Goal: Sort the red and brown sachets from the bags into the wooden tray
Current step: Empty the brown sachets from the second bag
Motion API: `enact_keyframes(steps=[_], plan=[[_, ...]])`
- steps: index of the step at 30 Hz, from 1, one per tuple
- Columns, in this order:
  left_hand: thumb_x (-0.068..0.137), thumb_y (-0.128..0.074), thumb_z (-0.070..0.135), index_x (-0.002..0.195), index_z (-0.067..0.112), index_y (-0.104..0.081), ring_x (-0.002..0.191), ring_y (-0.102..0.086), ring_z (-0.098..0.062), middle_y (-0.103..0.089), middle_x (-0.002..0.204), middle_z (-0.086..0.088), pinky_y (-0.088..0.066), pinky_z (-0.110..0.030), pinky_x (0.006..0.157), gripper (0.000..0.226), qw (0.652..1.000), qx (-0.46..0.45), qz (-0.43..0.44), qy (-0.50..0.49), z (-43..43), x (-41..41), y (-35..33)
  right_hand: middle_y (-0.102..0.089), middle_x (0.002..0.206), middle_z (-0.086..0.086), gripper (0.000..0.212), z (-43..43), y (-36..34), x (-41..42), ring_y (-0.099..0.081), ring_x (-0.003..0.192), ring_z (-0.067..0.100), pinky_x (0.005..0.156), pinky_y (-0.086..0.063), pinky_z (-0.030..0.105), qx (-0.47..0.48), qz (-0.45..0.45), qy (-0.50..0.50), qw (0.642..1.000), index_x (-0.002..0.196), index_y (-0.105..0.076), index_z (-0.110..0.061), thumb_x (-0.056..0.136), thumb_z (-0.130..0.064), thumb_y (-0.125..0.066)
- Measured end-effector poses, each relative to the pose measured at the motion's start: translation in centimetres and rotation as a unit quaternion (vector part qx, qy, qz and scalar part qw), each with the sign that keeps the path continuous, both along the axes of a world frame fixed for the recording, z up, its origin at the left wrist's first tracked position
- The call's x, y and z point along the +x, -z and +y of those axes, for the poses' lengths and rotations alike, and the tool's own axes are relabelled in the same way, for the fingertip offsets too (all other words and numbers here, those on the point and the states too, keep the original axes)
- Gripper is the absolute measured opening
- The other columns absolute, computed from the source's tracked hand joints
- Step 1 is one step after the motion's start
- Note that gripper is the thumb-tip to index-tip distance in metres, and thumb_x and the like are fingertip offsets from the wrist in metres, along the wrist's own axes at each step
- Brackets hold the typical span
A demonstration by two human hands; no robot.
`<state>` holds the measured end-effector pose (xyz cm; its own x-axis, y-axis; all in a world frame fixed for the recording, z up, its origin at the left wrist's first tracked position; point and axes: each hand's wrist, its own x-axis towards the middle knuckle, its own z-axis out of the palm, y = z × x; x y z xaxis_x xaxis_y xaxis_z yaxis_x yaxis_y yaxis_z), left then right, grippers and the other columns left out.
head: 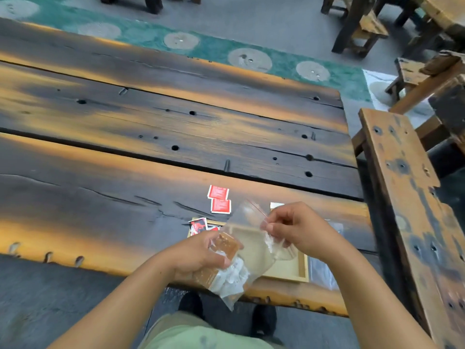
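A clear zip bag (247, 245) with brown sachets (227, 246) inside is held above the table's near edge. My left hand (198, 258) grips its lower part around the sachets. My right hand (299, 230) pinches the bag's red-striped top edge. Under the bag lies the pale wooden tray (294, 270), mostly hidden, with a red sachet (198, 226) at its far left corner. Two red sachets (219, 199) lie on the table just beyond the tray.
A second clear bag (324, 270) lies flat right of the tray. The dark plank table (151, 127) stretches away in front. A wooden bench (412, 210) runs along the right side. More benches stand at the far right.
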<state>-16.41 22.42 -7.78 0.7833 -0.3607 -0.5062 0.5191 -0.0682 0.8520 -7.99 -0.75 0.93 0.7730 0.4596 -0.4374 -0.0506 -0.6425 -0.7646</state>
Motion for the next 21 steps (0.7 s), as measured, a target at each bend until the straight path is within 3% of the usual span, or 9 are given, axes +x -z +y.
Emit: enact_keyframes(steps=[3, 5, 9, 11, 13, 15, 17, 19, 21], plan=[[0.071, -0.073, 0.013, 0.101, 0.027, -0.073, 0.088, -0.067, -0.014, -0.074, 0.098, 0.005, -0.055, -0.032, 0.082, 0.033, 0.998, 0.057, -0.016, 0.016, 1.0, 0.8, 1.3, -0.073, 0.067, 0.002, 0.019, 0.2, 0.0, -1.3, -0.069, 0.062, 0.012, 0.064, -0.060, 0.027, -0.031, 0.054, -0.016, 0.998, 0.087, -0.076, -0.009, 0.094, -0.001, -0.059], [0.071, -0.076, 0.021, 0.101, 0.030, -0.071, 0.090, -0.069, -0.012, -0.074, 0.097, 0.009, -0.057, -0.033, 0.082, 0.032, 0.986, 0.152, -0.058, 0.028, 1.2, 1.4, 2.0, -0.075, 0.069, 0.006, 0.016, 0.3, 0.0, -2.4, -0.068, 0.063, 0.016, 0.064, -0.060, 0.026, -0.012, 0.096, -0.006, 0.995, 0.089, -0.075, -0.003, 0.093, 0.001, -0.060], [0.075, -0.072, 0.021, 0.105, 0.038, -0.060, 0.094, -0.065, -0.011, -0.065, 0.106, 0.008, -0.055, -0.028, 0.078, 0.037, 0.963, 0.247, -0.105, 0.021, -0.4, 1.8, 2.2, -0.071, 0.071, 0.017, 0.012, 0.5, 0.5, -3.8, -0.065, 0.065, 0.020, 0.056, -0.057, 0.026, 0.022, 0.080, 0.034, 0.996, 0.085, -0.071, -0.003, 0.093, -0.004, -0.062], [0.082, -0.068, 0.024, 0.128, 0.032, -0.049, 0.114, -0.056, -0.016, -0.052, 0.127, 0.004, -0.046, -0.029, 0.091, 0.050, 0.916, 0.360, -0.178, 0.016, -2.0, 1.5, 1.7, -0.066, 0.070, 0.014, 0.011, 0.7, 0.9, -4.2, -0.064, 0.065, 0.019, 0.052, -0.056, 0.026, 0.036, 0.082, 0.047, 0.995, 0.084, -0.067, -0.002, 0.094, -0.005, -0.061], [0.091, -0.062, 0.025, 0.123, 0.025, -0.048, 0.105, -0.052, -0.014, -0.049, 0.120, 0.004, -0.043, -0.030, 0.085, 0.035, 0.874, 0.410, -0.256, -0.054, -4.0, 0.9, -0.2, -0.062, 0.068, 0.012, 0.014, 0.7, 1.4, -4.7, -0.063, 0.061, 0.017, 0.051, -0.056, 0.026, 0.031, 0.072, 0.050, 0.996, 0.082, -0.064, -0.003, 0.095, -0.008, -0.060], [0.095, -0.058, 0.029, 0.096, 0.025, -0.050, 0.079, -0.055, -0.010, -0.057, 0.092, 0.007, -0.044, -0.031, 0.069, 0.010, 0.897, 0.335, -0.258, -0.131, -6.0, 0.3, -2.4, -0.060, 0.062, 0.006, 0.019, 0.3, 1.7, -4.8, -0.061, 0.055, 0.014, 0.051, -0.055, 0.026, 0.020, 0.048, 0.052, 0.997, 0.077, -0.060, -0.010, 0.096, -0.011, -0.059], [0.098, -0.055, 0.035, 0.083, 0.017, -0.054, 0.065, -0.063, -0.014, -0.063, 0.072, 0.001, -0.053, -0.036, 0.057, 0.024, 0.961, 0.172, -0.157, -0.150, -7.5, 0.1, -3.8, -0.061, 0.056, -0.001, 0.023, -0.1, 1.7, -5.1, -0.061, 0.052, 0.013, 0.054, -0.056, 0.031, 0.014, 0.023, 0.043, 0.999, 0.072, -0.057, -0.015, 0.095, -0.013, -0.058], [0.099, -0.055, 0.035, 0.082, 0.005, -0.056, 0.065, -0.069, -0.028, -0.065, 0.071, -0.007, -0.056, -0.035, 0.052, 0.034, 0.984, 0.050, -0.088, -0.146, -8.3, 0.2, -4.3, -0.064, 0.058, 0.001, 0.021, -0.4, 1.5, -5.5, -0.063, 0.053, 0.012, 0.060, -0.055, 0.035, 0.010, -0.004, 0.027, 1.000, 0.072, -0.056, -0.014, 0.093, -0.016, -0.057], [0.099, -0.056, 0.030, 0.083, -0.001, -0.055, 0.065, -0.068, -0.026, -0.064, 0.071, -0.007, -0.054, -0.032, 0.052, 0.035, 0.986, 0.028, -0.089, -0.141, -8.7, 0.2, -4.2, -0.064, 0.061, 0.004, 0.020, -0.7, 1.6, -5.9, -0.059, 0.056, 0.010, 0.063, -0.051, 0.035, -0.005, -0.036, 0.016, 0.999, 0.071, -0.055, -0.015, 0.090, -0.020, -0.056]])
